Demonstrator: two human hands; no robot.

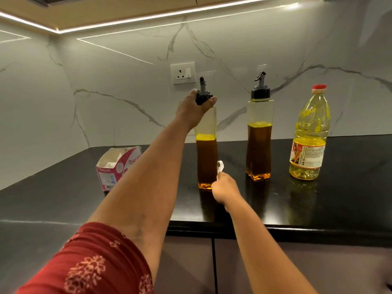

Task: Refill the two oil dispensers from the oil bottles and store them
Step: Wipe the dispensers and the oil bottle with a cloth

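Gripping left dispenser (206, 149) cap, left hand (192, 108), right hand (223, 187) pinching tissue (220, 166), tissue box (117, 166) nearby

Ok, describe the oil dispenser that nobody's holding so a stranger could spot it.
On the black countertop by the marble wall, find the yellow oil bottle with the red cap. Just left of it stands the free dispenser: black pourer top, dark amber oil, no hand on it.

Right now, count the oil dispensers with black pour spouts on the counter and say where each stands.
2. One dispenser stands mid-counter, its black cap gripped by the left hand. The other dispenser stands free to its right, beside the yellow oil bottle. None seems hidden.
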